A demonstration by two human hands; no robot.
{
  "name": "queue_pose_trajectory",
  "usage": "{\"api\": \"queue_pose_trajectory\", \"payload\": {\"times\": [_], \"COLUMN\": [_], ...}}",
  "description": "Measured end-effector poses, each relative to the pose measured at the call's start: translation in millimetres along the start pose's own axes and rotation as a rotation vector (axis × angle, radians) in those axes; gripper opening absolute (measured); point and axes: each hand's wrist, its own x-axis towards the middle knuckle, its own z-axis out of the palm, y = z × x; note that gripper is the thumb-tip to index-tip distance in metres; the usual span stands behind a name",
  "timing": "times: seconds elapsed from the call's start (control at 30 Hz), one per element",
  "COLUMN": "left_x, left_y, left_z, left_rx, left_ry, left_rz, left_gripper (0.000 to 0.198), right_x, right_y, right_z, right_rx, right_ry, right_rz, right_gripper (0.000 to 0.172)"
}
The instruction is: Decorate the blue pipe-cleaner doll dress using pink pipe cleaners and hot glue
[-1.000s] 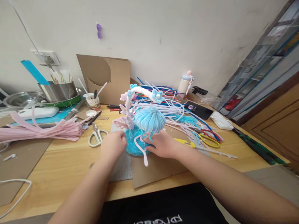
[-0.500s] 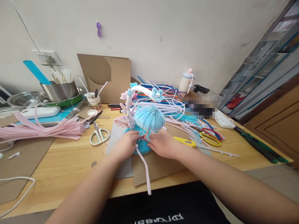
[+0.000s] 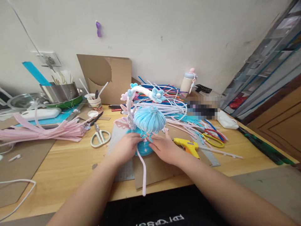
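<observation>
A pipe-cleaner lamp stands before me, with a pleated light-blue shade (image 3: 150, 119), a white curved stem (image 3: 144, 90) bearing blue and pink flowers, and a round blue base (image 3: 144, 149). At the left side of the base, my left hand (image 3: 125, 146) is closed, fingertips bent inward. A pale pink pipe cleaner (image 3: 144, 175) hangs down from its fingers toward the table's front edge. My right hand (image 3: 166, 149) rests against the base's right side, fingers curled in under the shade, thumb raised. Small blue curls partly hide the fingertips of both hands.
A yellow glue gun (image 3: 188, 146) lies right of my right hand. White-handled scissors (image 3: 100, 136) are on the left, near a pink pipe-cleaner bundle (image 3: 44, 130). Many coloured pipe cleaners (image 3: 162, 108) are heaped behind the lamp. Cardboard (image 3: 162, 172) lies underneath.
My right hand has shifted slightly, its thumb now raised, and more of the glue gun shows. The hanging pink pipe cleaner has swung a little left. The lamp stays in place.
</observation>
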Motion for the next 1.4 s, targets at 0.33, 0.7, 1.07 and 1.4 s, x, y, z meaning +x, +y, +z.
{"api": "queue_pose_trajectory", "payload": {"times": [0.33, 0.7, 1.07, 1.4], "left_x": [-4.4, -7.3, -8.0, -10.6], "left_y": [9.6, 4.7, 4.1, 5.9], "left_z": [-2.7, -4.3, -7.8, -7.3], "left_rx": [0.176, 0.065, 0.052, -0.070], "left_ry": [-0.086, -0.126, -0.130, -0.062], "left_rz": [-0.048, -0.130, -0.160, -0.195], "left_gripper": [0.045, 0.057, 0.056, 0.045], "right_x": [-12.9, -116.9, -110.9, -116.9], "right_y": [-11.9, 46.9, 72.3, 65.7], "right_z": [-2.4, -33.9, -15.0, -48.0], "right_rx": [-0.095, -0.163, 0.171, 1.870], "right_ry": [0.092, 0.102, 0.145, 0.361], "right_rz": [0.029, 0.796, 0.812, 0.747], "right_gripper": [0.036, 0.039, 0.017, 0.017]}}
